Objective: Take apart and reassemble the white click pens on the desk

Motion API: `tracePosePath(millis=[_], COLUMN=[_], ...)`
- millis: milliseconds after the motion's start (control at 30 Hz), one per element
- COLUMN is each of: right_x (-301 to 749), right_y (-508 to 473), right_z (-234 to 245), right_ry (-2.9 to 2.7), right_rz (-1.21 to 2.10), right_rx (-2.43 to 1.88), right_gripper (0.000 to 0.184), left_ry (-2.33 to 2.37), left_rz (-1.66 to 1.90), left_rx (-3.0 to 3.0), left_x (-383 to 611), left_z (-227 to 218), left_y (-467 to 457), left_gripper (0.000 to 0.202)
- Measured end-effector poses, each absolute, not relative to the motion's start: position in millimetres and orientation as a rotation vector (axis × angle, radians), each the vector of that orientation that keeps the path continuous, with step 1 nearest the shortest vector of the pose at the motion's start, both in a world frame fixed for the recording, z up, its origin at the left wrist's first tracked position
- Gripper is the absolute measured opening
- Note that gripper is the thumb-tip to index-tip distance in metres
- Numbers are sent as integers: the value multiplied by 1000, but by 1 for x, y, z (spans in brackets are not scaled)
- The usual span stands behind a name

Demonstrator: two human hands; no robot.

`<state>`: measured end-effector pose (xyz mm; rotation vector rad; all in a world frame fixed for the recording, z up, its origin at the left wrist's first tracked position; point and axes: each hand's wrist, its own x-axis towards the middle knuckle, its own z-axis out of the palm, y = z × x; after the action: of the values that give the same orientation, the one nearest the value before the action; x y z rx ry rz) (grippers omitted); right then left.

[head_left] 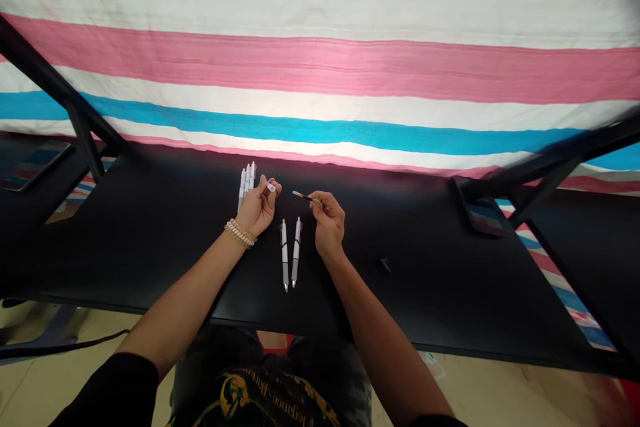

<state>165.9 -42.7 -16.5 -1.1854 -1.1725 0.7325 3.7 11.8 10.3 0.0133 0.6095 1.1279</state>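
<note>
Between the fingers of my left hand (260, 203) is a short white pen barrel (271, 187), its open end facing right. A beaded bracelet circles that wrist. My right hand (329, 217) pinches a thin pen refill (302, 195), pale at its left tip and darker toward the fingers. The refill points at the barrel, with a gap between them. Two white pens with grey grips, a left one (285, 255) and a right one (297, 252), lie side by side below the hands. Several more white pens (247, 177) lie behind my left hand, partly hidden by it.
Everything rests on a black table (425, 307). A small black piece (385, 265) lies to the right of my right forearm. Black metal supports, one on the left (85, 137) and one on the right (545, 180), flank the table. A striped sheet (320, 67) hangs behind it.
</note>
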Motion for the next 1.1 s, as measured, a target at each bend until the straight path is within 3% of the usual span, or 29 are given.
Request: tracePosePath(millis=[200,467,833,1100], right_x=[169,174,168,168], right_y=[-34,-33,-43,-40], right_z=[-19,-15,-13,-20], right_ry=[-799,-809,-1215,-1202], right_rz=[1154,1248,666,575], right_rx=[-833,-745,-1203,-1343], right_gripper=[5,4,18,21], left_ry=[567,576,600,599], left_rz=[1120,1133,1176,1230], left_rx=[34,40,178,312], left_x=[4,5,10,13], left_z=[10,9,3,-2], left_y=[11,10,9,7], left_gripper=[30,24,19,15])
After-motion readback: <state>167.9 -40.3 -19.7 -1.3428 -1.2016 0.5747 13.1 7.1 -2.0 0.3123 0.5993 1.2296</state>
